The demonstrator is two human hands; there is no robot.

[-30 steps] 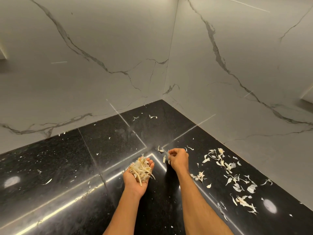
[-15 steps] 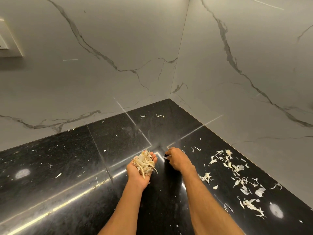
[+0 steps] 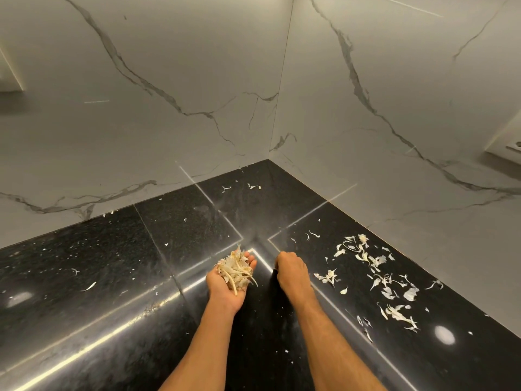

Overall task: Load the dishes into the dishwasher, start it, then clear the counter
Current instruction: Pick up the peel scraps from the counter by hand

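Note:
My left hand (image 3: 224, 294) lies palm up just above the black stone counter (image 3: 107, 258), cupping a heap of pale onion or garlic peels (image 3: 235, 268). To its right, my right hand (image 3: 291, 270) is knuckles up with its fingers curled down at the counter surface. The small peel scrap that lay by its fingertips has gone from sight under the fingers. More loose peels (image 3: 377, 275) are strewn over the counter to the right of that hand. No dishes or dishwasher are in view.
This is an inside corner of the counter, closed in by grey marble walls (image 3: 169, 108) at the back and right. Two small scraps (image 3: 253, 187) lie near the corner, and crumbs dot the left side. A wall socket (image 3: 507, 146) sits at the right edge.
My right hand has closed over the small scrap near the tile seam, which no longer shows. My left hand holds its heap in about the same spot.

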